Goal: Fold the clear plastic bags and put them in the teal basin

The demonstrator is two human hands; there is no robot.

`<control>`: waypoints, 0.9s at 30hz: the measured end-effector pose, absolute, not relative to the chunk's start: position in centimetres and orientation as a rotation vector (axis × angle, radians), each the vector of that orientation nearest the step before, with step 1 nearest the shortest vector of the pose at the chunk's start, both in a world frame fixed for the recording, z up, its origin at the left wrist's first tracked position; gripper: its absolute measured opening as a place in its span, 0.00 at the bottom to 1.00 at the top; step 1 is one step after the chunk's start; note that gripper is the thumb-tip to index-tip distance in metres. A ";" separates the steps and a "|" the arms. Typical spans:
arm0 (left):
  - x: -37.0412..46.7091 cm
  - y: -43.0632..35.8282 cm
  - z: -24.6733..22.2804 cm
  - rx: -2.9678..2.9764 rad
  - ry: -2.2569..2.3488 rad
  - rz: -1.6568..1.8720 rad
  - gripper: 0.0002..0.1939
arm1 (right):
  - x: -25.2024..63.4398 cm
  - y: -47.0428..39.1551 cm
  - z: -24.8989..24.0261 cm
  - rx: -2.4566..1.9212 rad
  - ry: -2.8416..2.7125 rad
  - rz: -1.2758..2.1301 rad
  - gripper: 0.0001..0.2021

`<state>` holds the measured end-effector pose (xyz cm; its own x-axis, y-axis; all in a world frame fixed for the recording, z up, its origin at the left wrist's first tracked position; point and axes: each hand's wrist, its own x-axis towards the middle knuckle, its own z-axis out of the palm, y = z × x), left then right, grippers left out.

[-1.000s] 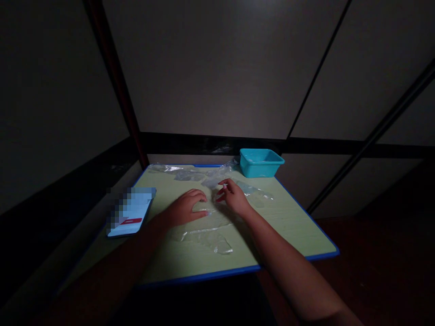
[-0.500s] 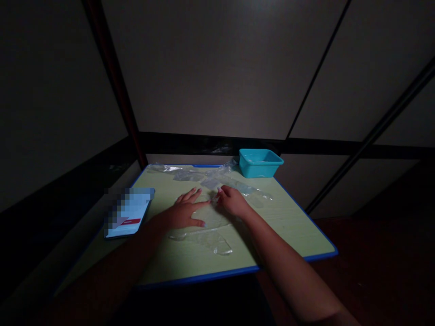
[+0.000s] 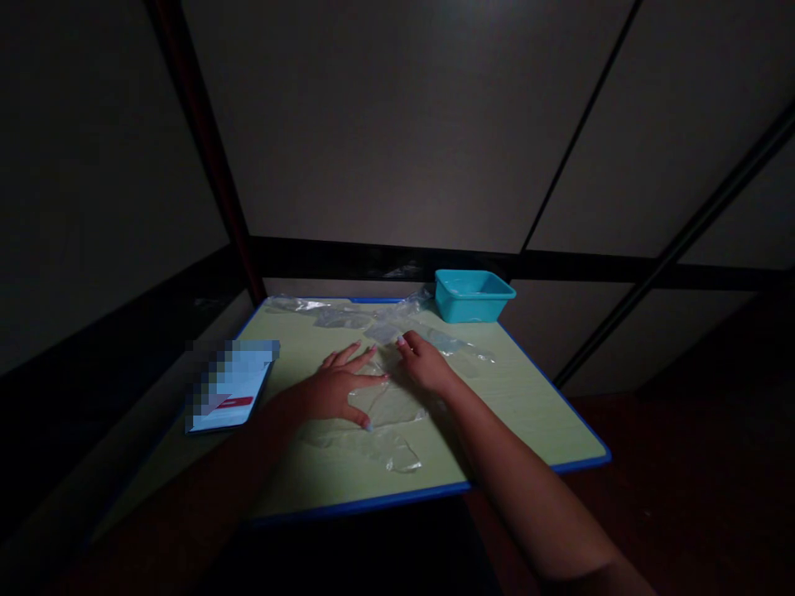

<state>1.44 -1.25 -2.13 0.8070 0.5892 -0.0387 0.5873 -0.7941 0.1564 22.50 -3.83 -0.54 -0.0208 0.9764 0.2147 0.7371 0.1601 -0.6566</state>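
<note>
Dim overall; left side and lower corners near black. Faint sheen at top centre of wall panel (image 3: 385, 124). Tabletop (image 3: 527, 406) palely lit, dimmer toward near left corner. Soft shadow along left of right forearm (image 3: 503, 447); left forearm (image 3: 248, 447) darker. White glints on clear plastic film (image 3: 304, 305); finer creases indistinct. Phone screen (image 3: 252, 377) glowing, partly pixelated.

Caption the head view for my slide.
Left hand spread over clear plastic, right hand curled nearby; a lit-screen device and turquoise tub share the green table.
</note>
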 end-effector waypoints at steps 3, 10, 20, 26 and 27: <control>1.5 -1.5 -2.0 2.830 0.905 0.023 0.43 | 22.6 -3.6 -0.8 -1.567 -1.753 0.589 0.14; 1.6 -1.4 -2.4 2.797 0.945 0.074 0.40 | 22.7 -3.6 -0.4 -1.468 -1.695 0.534 0.14; 2.1 -1.9 -0.5 2.731 0.638 0.595 0.22 | 23.1 -3.2 -0.2 -1.397 -1.364 0.754 0.23; 1.9 -1.8 -1.3 2.792 0.708 0.538 0.23 | 22.6 -3.7 0.5 -1.485 -1.250 0.974 0.22; 1.9 -1.8 -1.5 2.804 0.720 0.522 0.24 | 22.7 -3.6 0.5 -1.492 -1.243 0.968 0.22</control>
